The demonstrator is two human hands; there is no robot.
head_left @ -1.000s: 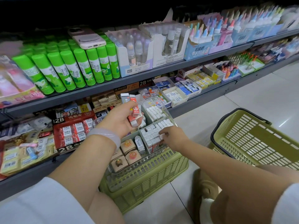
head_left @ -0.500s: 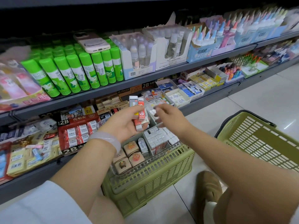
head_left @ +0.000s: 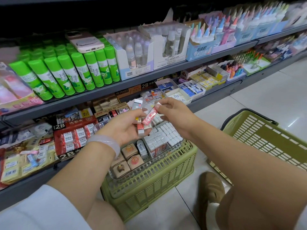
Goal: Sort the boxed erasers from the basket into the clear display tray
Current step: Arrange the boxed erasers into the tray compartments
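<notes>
While left hand (head_left: pixel 123 128) cups small boxed erasers (head_left: pixel 141 128), right hand (head_left: pixel 172 112) pinches glossy red carton (head_left: pixel 150 116), over clear tray (head_left: pixel 116 175).

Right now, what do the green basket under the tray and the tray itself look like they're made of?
The green basket looks like molded matte plastic: uniform olive colour, slotted lattice walls. The display tray looks like clear glossy hard plastic, perhaps acrylic: the boxes and basket show through its wall, and its rim catches light.

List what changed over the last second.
The right hand rose from the white erasers in the clear tray to the left hand and now pinches a red boxed eraser from its bundle. The left hand keeps holding the rest; tray and basket stayed put.
</notes>
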